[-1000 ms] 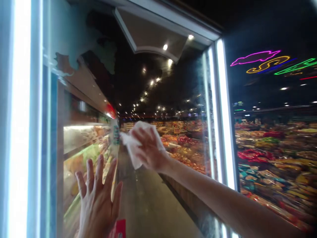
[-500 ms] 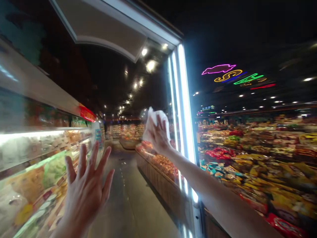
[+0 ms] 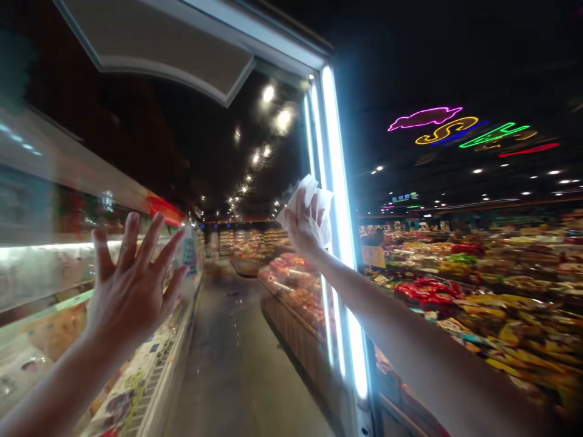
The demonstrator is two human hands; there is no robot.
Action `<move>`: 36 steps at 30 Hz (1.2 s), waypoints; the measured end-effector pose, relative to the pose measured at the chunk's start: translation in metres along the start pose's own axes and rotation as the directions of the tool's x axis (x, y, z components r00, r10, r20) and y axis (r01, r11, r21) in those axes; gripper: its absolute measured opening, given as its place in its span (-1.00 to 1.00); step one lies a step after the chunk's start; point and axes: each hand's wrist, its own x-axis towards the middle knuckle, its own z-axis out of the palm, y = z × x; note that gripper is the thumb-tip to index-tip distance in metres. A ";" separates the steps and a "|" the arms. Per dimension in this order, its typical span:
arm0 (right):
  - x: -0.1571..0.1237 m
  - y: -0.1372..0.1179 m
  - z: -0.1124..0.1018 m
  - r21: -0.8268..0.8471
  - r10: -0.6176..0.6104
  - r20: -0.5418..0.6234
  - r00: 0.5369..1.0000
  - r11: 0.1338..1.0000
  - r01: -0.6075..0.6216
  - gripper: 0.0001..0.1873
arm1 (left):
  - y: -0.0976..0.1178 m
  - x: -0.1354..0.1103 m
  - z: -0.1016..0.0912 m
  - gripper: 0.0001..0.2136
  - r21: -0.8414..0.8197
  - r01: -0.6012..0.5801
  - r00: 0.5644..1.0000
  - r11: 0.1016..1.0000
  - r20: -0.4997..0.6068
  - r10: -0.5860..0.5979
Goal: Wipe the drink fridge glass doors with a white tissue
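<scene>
My right hand (image 3: 304,227) presses a crumpled white wipe (image 3: 322,209) against the glass panel (image 3: 228,170), close to its lit right edge. Its fingers lie over the wipe, which sticks out past them on both sides. On the left, my left hand (image 3: 132,279) is raised with fingers spread and palm toward the glass; nothing is in it. Whether that palm touches the glass I cannot tell. A bright strip light (image 3: 341,212) runs down the panel's frame just right of the wipe.
A refrigerated display (image 3: 54,291) of packaged goods shows at the left. Through or in the glass appear an aisle floor (image 3: 218,352) and a bin of goods (image 3: 291,297). Piles of colourful packets (image 3: 501,321) spread out at the right, under neon signs (image 3: 455,130).
My right hand has moved up and slightly right with the wipe, nearer the strip light. My left hand has shifted up and left, still spread. The view has turned a little.
</scene>
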 end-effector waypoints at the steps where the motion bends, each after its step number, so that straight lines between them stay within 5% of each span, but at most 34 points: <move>1: -0.004 -0.010 0.003 -0.007 -0.091 0.021 0.996 0.996 0.091 -0.23 | -0.003 0.004 -0.002 -0.44 0.001 0.009 1.000 1.000 0.004 -0.009; 2: -0.010 -0.022 0.007 -0.014 -0.234 0.057 0.970 0.972 0.235 -0.23 | -0.006 0.008 -0.004 -0.45 0.000 0.021 1.000 1.000 0.009 -0.021; 4: -0.017 -0.040 0.011 -0.007 -0.513 0.132 0.848 0.855 0.518 -0.27 | -0.011 0.014 -0.009 -0.48 0.000 0.041 0.999 0.999 0.012 -0.041; 5: -0.014 -0.044 0.011 -0.004 -0.567 0.149 0.810 0.819 0.574 -0.30 | -0.013 0.016 -0.012 -0.48 0.003 0.050 0.999 0.999 0.011 -0.050; 7: 0.007 -0.042 0.007 -0.011 -0.468 0.130 0.874 0.881 0.473 -0.33 | -0.021 0.018 -0.018 -0.49 0.014 0.058 0.998 0.998 0.000 -0.058; 9: 0.033 -0.038 0.003 -0.003 -0.195 0.048 0.980 0.981 0.195 -0.29 | -0.031 0.015 -0.025 -0.49 0.027 0.057 0.998 0.998 -0.013 -0.056; 10: 0.041 -0.040 0.003 0.014 -0.084 0.002 0.996 0.996 0.084 -0.26 | -0.038 0.013 -0.027 -0.49 0.039 0.059 0.998 0.997 -0.010 -0.059; 11: 0.043 -0.047 0.005 0.031 -0.044 -0.034 0.998 0.999 0.045 -0.25 | -0.045 0.010 -0.030 -0.49 0.053 0.063 0.998 0.997 -0.005 -0.063; 13: 0.032 -0.072 0.014 0.046 -0.198 -0.053 0.979 0.979 0.201 -0.25 | -0.058 0.005 -0.036 -0.48 0.079 0.073 0.997 0.994 0.005 -0.073; 15: 0.015 -0.100 0.023 0.050 -0.519 0.023 0.854 0.854 0.518 -0.30 | -0.070 0.000 -0.042 -0.46 0.095 0.081 0.996 0.992 0.018 -0.083; 17: 0.014 -0.117 0.026 0.063 -0.683 0.102 0.723 0.730 0.680 -0.37 | -0.081 -0.004 -0.049 -0.47 0.113 0.088 0.995 0.990 0.032 -0.093; 18: 0.022 -0.120 0.026 0.062 -0.668 0.110 0.736 0.744 0.665 -0.39 | -0.087 -0.007 -0.052 -0.47 0.120 0.090 0.994 0.989 0.052 -0.096; 20: 0.046 -0.119 0.023 0.054 -0.477 0.043 0.878 0.879 0.474 -0.37 | -0.097 -0.013 -0.058 -0.46 0.125 0.098 0.991 0.987 0.076 -0.108; 22: 0.059 -0.125 0.023 0.075 -0.264 -0.053 0.963 0.961 0.268 -0.31 | -0.107 -0.022 -0.063 -0.44 0.115 0.112 0.989 0.987 0.088 -0.122; 23: 0.056 -0.133 0.026 0.081 -0.240 -0.077 0.968 0.966 0.246 -0.29 | -0.112 -0.027 -0.064 -0.44 0.110 0.119 0.988 0.987 0.083 -0.128; 25: 0.033 -0.159 0.033 0.060 -0.380 -0.053 0.923 0.922 0.383 -0.27 | -0.122 -0.040 -0.067 -0.45 0.106 0.137 0.986 0.985 0.082 -0.146; 28: 0.000 -0.202 0.043 0.021 -0.660 0.097 0.745 0.749 0.662 -0.33 | -0.132 -0.058 -0.070 -0.42 0.082 0.154 0.978 0.985 0.126 -0.163; 29: 0.000 -0.212 0.043 0.017 -0.669 0.120 0.734 0.740 0.672 -0.35 | -0.135 -0.064 -0.071 -0.41 0.071 0.153 0.976 0.986 0.144 -0.162; 33: 0.021 -0.231 0.042 0.020 -0.337 -0.032 0.941 0.941 0.338 -0.27 | -0.137 -0.088 -0.078 -0.36 0.043 0.135 0.978 0.990 0.156 -0.140; 36: -0.020 -0.244 0.052 0.029 -0.348 -0.021 0.937 0.937 0.348 -0.26 | -0.134 -0.112 -0.083 -0.34 0.022 0.128 0.975 0.992 0.179 -0.130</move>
